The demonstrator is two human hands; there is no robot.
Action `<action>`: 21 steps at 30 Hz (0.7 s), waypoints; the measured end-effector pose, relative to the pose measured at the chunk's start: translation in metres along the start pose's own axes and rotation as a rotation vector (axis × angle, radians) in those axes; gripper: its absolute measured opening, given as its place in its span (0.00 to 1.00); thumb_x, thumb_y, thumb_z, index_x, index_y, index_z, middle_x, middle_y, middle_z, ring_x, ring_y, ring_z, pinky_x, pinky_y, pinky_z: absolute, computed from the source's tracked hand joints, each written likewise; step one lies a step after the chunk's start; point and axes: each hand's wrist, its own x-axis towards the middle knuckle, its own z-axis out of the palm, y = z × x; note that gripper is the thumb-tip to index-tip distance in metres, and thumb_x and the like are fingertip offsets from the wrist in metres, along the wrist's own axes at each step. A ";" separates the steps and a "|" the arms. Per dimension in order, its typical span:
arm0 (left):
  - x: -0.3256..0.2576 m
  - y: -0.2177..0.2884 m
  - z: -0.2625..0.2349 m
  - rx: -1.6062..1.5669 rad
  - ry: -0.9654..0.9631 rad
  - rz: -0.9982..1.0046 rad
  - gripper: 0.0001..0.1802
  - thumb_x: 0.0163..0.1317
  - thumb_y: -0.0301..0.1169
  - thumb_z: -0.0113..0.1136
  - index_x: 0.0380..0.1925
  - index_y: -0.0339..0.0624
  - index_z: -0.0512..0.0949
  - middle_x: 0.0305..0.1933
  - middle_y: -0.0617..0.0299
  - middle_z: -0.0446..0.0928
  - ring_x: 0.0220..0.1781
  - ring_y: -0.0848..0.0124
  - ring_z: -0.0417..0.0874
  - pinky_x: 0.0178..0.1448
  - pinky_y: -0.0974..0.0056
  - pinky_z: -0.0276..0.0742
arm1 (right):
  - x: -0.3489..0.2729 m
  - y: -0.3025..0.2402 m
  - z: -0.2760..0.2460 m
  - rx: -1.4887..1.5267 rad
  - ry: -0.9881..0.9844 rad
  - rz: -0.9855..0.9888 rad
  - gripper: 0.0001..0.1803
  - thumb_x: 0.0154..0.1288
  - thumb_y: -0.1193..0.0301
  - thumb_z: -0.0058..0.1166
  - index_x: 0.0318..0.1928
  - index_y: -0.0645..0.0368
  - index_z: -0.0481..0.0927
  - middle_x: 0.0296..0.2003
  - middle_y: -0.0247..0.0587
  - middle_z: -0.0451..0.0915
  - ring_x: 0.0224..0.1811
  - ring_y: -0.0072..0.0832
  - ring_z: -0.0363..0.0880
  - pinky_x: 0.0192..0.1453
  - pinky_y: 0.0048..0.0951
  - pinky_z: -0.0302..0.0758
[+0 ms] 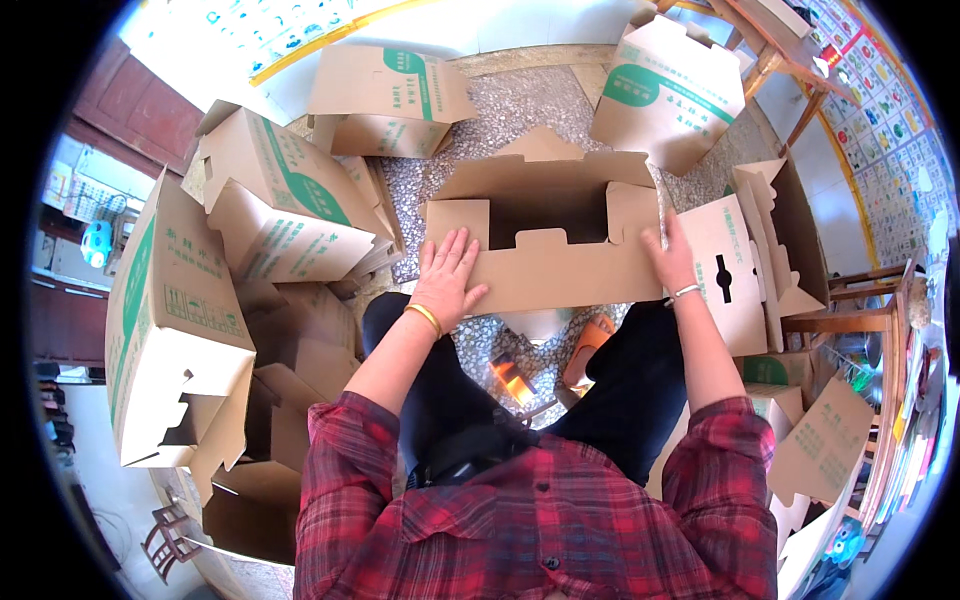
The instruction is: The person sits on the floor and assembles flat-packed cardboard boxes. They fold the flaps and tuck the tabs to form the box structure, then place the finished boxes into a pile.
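A brown cardboard box (565,278) sits in front of me above my knees, partly open at the top. Its wide near flap has a small tab and lies folded inward, short side flaps flank the dark opening, and the far flap stands up. My left hand (447,278) lies flat on the left end of the near flap, fingers outstretched, a gold bangle on the wrist. At the box's right end, my right hand (677,258) grips the edge, thumb over the top and fingers along the outer side. What lies inside the box is too dark to see.
Several cardboard boxes with green print surround me: one at the far left (395,95), one at the far right (665,95), one large at left (180,300). An open box (785,235) stands at right beside a wooden chair (840,320). Speckled floor (520,90) lies between them.
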 end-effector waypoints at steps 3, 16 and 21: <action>-0.002 -0.012 -0.002 -0.079 0.150 -0.052 0.41 0.53 0.41 0.60 0.65 0.38 0.56 0.71 0.46 0.48 0.73 0.54 0.47 0.72 0.45 0.42 | -0.015 0.026 0.018 0.338 -0.199 0.213 0.42 0.59 0.55 0.57 0.66 0.65 0.54 0.58 0.54 0.67 0.61 0.37 0.67 0.62 0.32 0.63; -0.009 -0.029 0.002 -0.778 0.217 -0.509 0.43 0.55 0.45 0.62 0.61 0.29 0.55 0.57 0.39 0.68 0.57 0.54 0.72 0.60 0.59 0.67 | -0.037 0.003 0.000 0.785 -0.374 0.506 0.30 0.65 0.64 0.52 0.62 0.64 0.59 0.53 0.46 0.72 0.53 0.30 0.72 0.56 0.29 0.70; -0.015 -0.017 -0.014 -0.617 0.119 -0.689 0.40 0.54 0.45 0.63 0.58 0.30 0.58 0.53 0.38 0.71 0.53 0.51 0.75 0.57 0.58 0.70 | -0.071 0.001 -0.006 0.730 -0.429 0.534 0.30 0.65 0.66 0.52 0.62 0.65 0.60 0.53 0.45 0.72 0.53 0.30 0.72 0.56 0.30 0.69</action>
